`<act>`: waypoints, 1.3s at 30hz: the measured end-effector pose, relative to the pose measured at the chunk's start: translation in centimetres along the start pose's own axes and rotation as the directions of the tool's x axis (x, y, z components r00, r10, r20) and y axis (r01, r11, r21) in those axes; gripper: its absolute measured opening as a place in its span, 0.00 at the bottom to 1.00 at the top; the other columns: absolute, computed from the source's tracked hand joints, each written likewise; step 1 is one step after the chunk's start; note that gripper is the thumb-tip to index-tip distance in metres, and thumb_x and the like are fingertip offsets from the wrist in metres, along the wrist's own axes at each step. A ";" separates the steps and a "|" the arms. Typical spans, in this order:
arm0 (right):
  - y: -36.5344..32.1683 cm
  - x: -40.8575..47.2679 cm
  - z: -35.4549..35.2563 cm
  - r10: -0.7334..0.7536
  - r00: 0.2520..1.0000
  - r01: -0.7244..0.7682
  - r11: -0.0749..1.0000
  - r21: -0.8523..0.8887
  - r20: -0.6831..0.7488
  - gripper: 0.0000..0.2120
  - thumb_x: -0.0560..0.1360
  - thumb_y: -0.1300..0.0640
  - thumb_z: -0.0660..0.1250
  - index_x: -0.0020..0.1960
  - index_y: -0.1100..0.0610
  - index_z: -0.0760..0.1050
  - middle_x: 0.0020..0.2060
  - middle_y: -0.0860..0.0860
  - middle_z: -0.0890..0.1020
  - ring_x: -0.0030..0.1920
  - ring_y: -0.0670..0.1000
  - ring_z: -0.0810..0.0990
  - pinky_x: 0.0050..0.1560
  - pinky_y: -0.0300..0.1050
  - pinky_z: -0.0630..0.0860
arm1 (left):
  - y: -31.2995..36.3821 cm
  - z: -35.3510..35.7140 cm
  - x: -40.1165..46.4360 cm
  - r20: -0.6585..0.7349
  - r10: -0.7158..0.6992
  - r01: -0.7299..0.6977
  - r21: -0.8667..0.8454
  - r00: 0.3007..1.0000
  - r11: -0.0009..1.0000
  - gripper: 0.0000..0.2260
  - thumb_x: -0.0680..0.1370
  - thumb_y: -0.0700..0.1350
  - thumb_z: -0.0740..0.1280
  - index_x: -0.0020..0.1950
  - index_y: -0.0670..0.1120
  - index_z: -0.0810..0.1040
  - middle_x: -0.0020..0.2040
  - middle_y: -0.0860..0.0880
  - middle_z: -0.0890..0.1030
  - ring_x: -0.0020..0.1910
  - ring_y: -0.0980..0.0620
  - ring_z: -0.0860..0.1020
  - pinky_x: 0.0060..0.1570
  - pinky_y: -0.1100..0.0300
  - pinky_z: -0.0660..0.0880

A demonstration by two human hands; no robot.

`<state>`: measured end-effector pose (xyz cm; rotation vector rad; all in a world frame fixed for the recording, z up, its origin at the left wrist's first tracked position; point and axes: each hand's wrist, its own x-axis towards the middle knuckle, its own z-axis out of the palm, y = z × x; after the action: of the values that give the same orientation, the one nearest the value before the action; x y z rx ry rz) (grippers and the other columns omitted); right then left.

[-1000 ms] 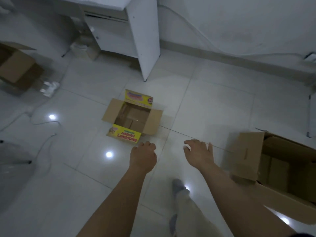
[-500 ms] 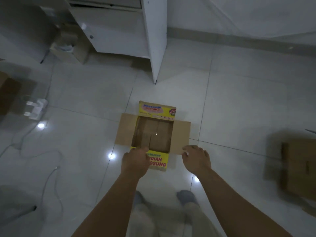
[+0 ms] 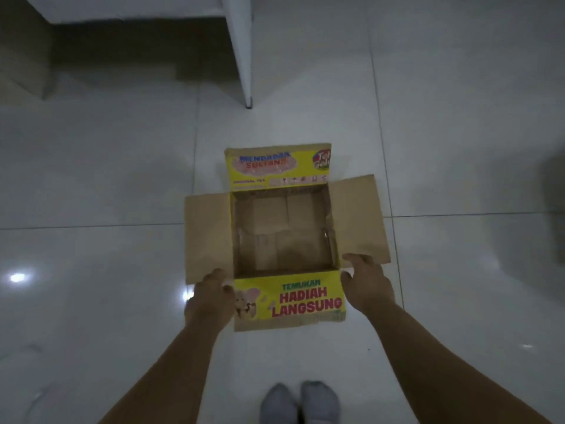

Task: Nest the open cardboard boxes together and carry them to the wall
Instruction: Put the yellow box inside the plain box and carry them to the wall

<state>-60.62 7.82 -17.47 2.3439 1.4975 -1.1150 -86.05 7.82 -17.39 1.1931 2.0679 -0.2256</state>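
A small open cardboard box with yellow printed flaps sits on the white tiled floor straight below me, empty, with its four flaps spread out. My left hand is loosely curled at its near left corner, touching the edge of the left flap. My right hand rests at the near right corner with fingers apart over the right flap's corner. The box stands flat on the floor. At the right edge a dark, dim shape shows only in part; it looks like the larger plain box.
A white desk side panel stands on the floor just beyond the box. A brown carton sits at the upper left. My feet in grey socks are right behind the box. The glossy floor reflects lamp spots.
I have stepped up to the small box and bent over it; it now fills the centre. Both hands have come down to its near corners. The larger box has slid out to the right edge.
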 end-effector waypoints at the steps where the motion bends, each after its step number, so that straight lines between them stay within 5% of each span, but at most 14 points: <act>1: 0.7 1.1 1.7 0.026 0.999 -0.026 1.000 0.006 -0.035 0.20 0.77 0.55 0.58 0.69 0.51 0.63 0.70 0.55 0.65 0.66 0.58 0.66 0.61 0.51 0.67 | -1.2 1.3 1.7 -0.042 -0.036 0.037 0.020 0.998 0.999 0.18 0.77 0.41 0.60 0.67 0.47 0.69 0.68 0.44 0.71 0.65 0.41 0.69 0.61 0.48 0.69; 9: 4.9 8.8 8.1 0.114 0.912 -0.086 0.992 0.088 -0.395 0.22 0.75 0.57 0.59 0.68 0.54 0.64 0.70 0.62 0.63 0.68 0.64 0.62 0.66 0.58 0.63 | -5.0 8.3 11.3 -0.322 -0.302 0.228 -0.248 0.897 0.942 0.31 0.73 0.48 0.67 0.73 0.45 0.57 0.76 0.41 0.55 0.72 0.37 0.57 0.72 0.43 0.52; 13: 6.8 9.4 9.6 0.205 0.897 -0.181 0.979 0.097 -0.392 0.26 0.77 0.51 0.58 0.73 0.51 0.55 0.75 0.62 0.50 0.74 0.64 0.50 0.73 0.58 0.51 | -5.8 8.3 13.5 -0.226 -0.326 0.244 -0.326 0.918 0.913 0.35 0.72 0.51 0.68 0.73 0.42 0.56 0.73 0.38 0.62 0.70 0.35 0.62 0.71 0.41 0.57; 17: 6.9 9.3 9.2 0.267 0.899 -0.096 0.893 0.439 -0.348 0.29 0.77 0.53 0.61 0.74 0.55 0.52 0.75 0.61 0.51 0.70 0.64 0.62 0.68 0.57 0.62 | -5.4 6.8 13.3 -0.306 -0.357 0.246 -0.346 0.883 0.905 0.30 0.74 0.47 0.66 0.71 0.39 0.58 0.69 0.35 0.64 0.68 0.34 0.64 0.68 0.41 0.62; 20: 5.9 8.3 8.4 0.281 0.854 -0.066 0.894 0.443 -0.439 0.29 0.77 0.55 0.61 0.73 0.55 0.53 0.73 0.61 0.57 0.64 0.66 0.70 0.63 0.59 0.67 | -5.0 5.5 11.4 -0.468 -0.274 0.151 -0.283 0.840 0.947 0.24 0.74 0.42 0.63 0.68 0.39 0.62 0.66 0.35 0.68 0.64 0.34 0.67 0.62 0.40 0.64; 25: 3.7 5.8 7.1 0.309 0.739 -0.090 0.926 0.366 -0.599 0.29 0.75 0.54 0.63 0.73 0.52 0.56 0.65 0.63 0.68 0.62 0.65 0.70 0.63 0.60 0.66 | -3.1 5.3 7.7 -0.573 0.087 -0.154 -0.069 0.815 0.986 0.14 0.75 0.41 0.62 0.58 0.37 0.68 0.56 0.35 0.72 0.50 0.33 0.74 0.45 0.42 0.72; 31: 1.8 5.1 4.7 0.249 0.774 -0.043 0.938 0.344 -0.582 0.21 0.76 0.50 0.60 0.68 0.51 0.63 0.43 0.53 0.80 0.48 0.59 0.79 0.56 0.53 0.66 | -0.4 5.3 6.7 -0.480 0.071 -0.218 -0.258 0.874 0.941 0.08 0.78 0.45 0.60 0.46 0.43 0.63 0.42 0.38 0.74 0.35 0.40 0.72 0.36 0.53 0.65; 33: 1.2 5.3 4.2 0.187 0.818 -0.025 0.956 0.291 -0.544 0.20 0.76 0.48 0.60 0.67 0.51 0.65 0.35 0.50 0.78 0.44 0.58 0.80 0.54 0.52 0.67 | 0.1 5.0 6.8 -0.440 0.071 -0.217 -0.291 0.895 0.932 0.08 0.78 0.45 0.60 0.50 0.43 0.62 0.41 0.41 0.75 0.39 0.36 0.77 0.36 0.53 0.66; 35: 0.4 5.8 3.9 0.103 0.859 0.009 0.977 0.215 -0.502 0.21 0.75 0.46 0.60 0.66 0.51 0.66 0.35 0.49 0.77 0.45 0.57 0.80 0.54 0.51 0.67 | 0.6 4.8 7.0 -0.397 0.083 -0.200 -0.261 0.914 0.944 0.17 0.78 0.47 0.59 0.65 0.45 0.60 0.49 0.40 0.79 0.45 0.35 0.79 0.39 0.52 0.68; 39: -1.0 6.6 4.2 0.018 0.884 0.042 0.992 0.119 -0.467 0.23 0.74 0.45 0.62 0.67 0.50 0.65 0.54 0.57 0.77 0.57 0.60 0.73 0.57 0.53 0.67 | 1.0 4.5 6.9 -0.348 0.166 -0.221 -0.124 0.923 0.967 0.30 0.79 0.50 0.57 0.75 0.54 0.44 0.62 0.38 0.76 0.52 0.34 0.78 0.39 0.52 0.68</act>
<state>-62.08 11.08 -24.48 2.8451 1.6189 -0.6842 -85.05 10.94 -25.03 1.4000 2.1831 0.2542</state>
